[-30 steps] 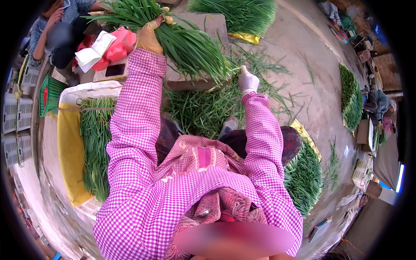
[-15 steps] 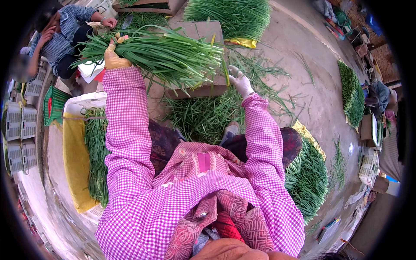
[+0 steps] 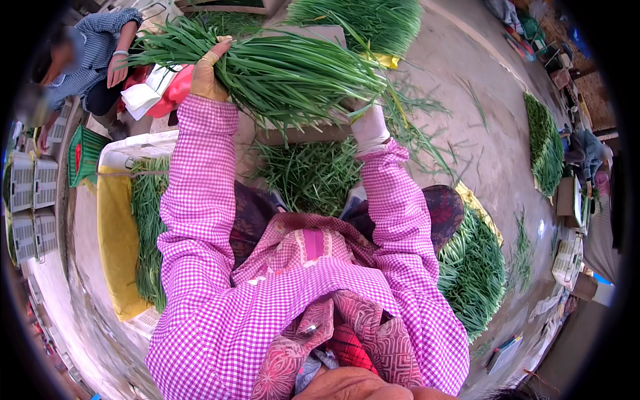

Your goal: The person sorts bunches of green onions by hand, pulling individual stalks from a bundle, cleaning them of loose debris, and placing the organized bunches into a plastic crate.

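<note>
A thick bunch of green chives point(image 3: 300, 77) lies level above a low grey block point(image 3: 300, 137), its leafy ends to the left and pale stem ends to the right. My left hand point(image 3: 212, 75), in a tan glove, is closed around the leafy half. At the stem ends is my right hand point(image 3: 370, 127), in a white glove. It touches the bunch from below, and the stems hide its fingers. Loose chive leaves point(image 3: 307, 170) are heaped on the floor between my feet.
A white crate point(image 3: 143, 143) with a yellow cloth point(image 3: 120, 247) and chives stands left. Chive piles lie at the far side point(image 3: 373, 27) and right point(image 3: 477, 280). A person point(image 3: 100, 53) sits at the far left. Another chive stack point(image 3: 543, 143) is farther right.
My left hand has moved right and away from me with the bunch. My right hand, earlier apart with fingers spread, has come left to the stem ends. The seated person's arm has drawn back.
</note>
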### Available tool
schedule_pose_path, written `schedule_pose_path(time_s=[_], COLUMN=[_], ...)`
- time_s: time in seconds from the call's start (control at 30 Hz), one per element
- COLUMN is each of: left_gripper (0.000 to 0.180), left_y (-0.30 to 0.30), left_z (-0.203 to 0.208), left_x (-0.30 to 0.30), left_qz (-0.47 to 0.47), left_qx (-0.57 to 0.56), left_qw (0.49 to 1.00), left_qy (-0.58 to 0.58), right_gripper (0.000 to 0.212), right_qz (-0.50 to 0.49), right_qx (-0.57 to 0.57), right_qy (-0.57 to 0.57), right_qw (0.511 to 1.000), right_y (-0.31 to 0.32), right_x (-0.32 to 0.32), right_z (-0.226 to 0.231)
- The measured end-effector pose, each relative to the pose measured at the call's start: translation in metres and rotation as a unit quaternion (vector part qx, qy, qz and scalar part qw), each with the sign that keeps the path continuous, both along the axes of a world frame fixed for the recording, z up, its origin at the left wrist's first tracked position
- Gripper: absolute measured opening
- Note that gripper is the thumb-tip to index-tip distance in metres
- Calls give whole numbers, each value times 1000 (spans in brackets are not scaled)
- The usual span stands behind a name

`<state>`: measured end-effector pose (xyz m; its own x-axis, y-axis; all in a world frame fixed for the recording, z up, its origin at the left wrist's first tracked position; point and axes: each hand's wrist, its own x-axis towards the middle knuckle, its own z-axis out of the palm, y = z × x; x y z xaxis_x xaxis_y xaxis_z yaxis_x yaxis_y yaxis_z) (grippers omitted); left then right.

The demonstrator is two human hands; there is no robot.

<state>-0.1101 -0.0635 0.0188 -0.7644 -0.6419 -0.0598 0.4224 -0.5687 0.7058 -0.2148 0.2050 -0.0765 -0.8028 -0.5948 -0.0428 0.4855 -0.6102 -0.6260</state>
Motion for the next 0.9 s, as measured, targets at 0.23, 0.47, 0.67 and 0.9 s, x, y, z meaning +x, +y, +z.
schedule_pose_path(time_s=[0.23, 0.47, 0.67, 0.9], left_gripper=[18, 34, 34, 26], left_y=[1, -79, -54, -52], left_z=[-2, -58, -24, -61], left_x=[-4, 5, -4, 2], left_qz=[28, 178, 114, 184], left_qx=[-59, -404, 54, -344], left_qw=[991, 888, 988, 915], left_qy=[-119, -124, -83, -99], right_gripper=[28, 26, 34, 49], right_qz=[-13, 65, -158, 14], right_qx=[51, -210, 222, 550], right_qy=[88, 209, 183, 297], right_qw=[995, 953, 945, 781], right_y=[15, 62, 81, -13], right_x=[3, -8, -23, 4], right_z=[20, 33, 33, 51])
